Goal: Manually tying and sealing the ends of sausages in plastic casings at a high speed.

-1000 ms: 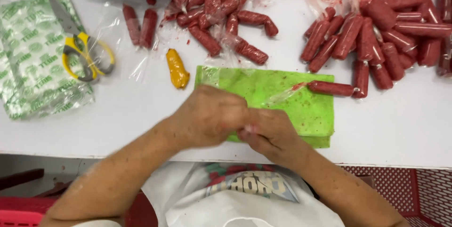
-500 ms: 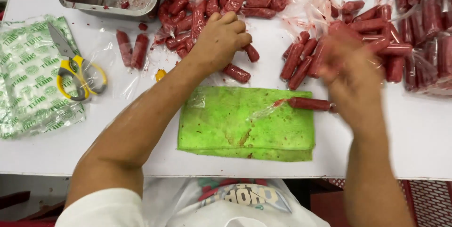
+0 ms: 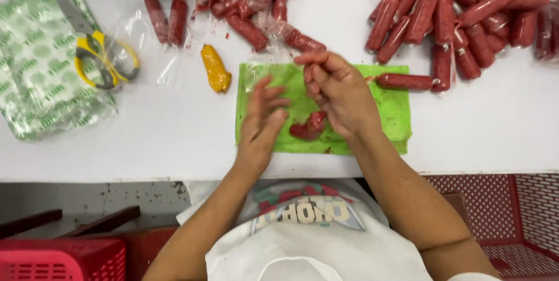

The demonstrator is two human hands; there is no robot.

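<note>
The surface (image 3: 174,135) looks like smooth, matt white laminate. On it lies a bright green mat (image 3: 396,121), plastic-looking, smeared with red flecks. A clear, glossy film sheet (image 3: 273,77) covers part of the mat and catches the light. The meat lump (image 3: 308,126) is moist and slightly shiny. The sausages (image 3: 419,16) sit in tight, glossy plastic casings. The scissors (image 3: 96,54) have dull metal blades and smooth yellow plastic handles. The bag stack (image 3: 35,77) is crinkled, shiny printed plastic. The crate (image 3: 64,260) is red moulded plastic mesh.

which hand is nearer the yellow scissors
Left. The left hand lies on the green mat's near-left part, toward the yellow scissors; the right hand is further right.
</note>
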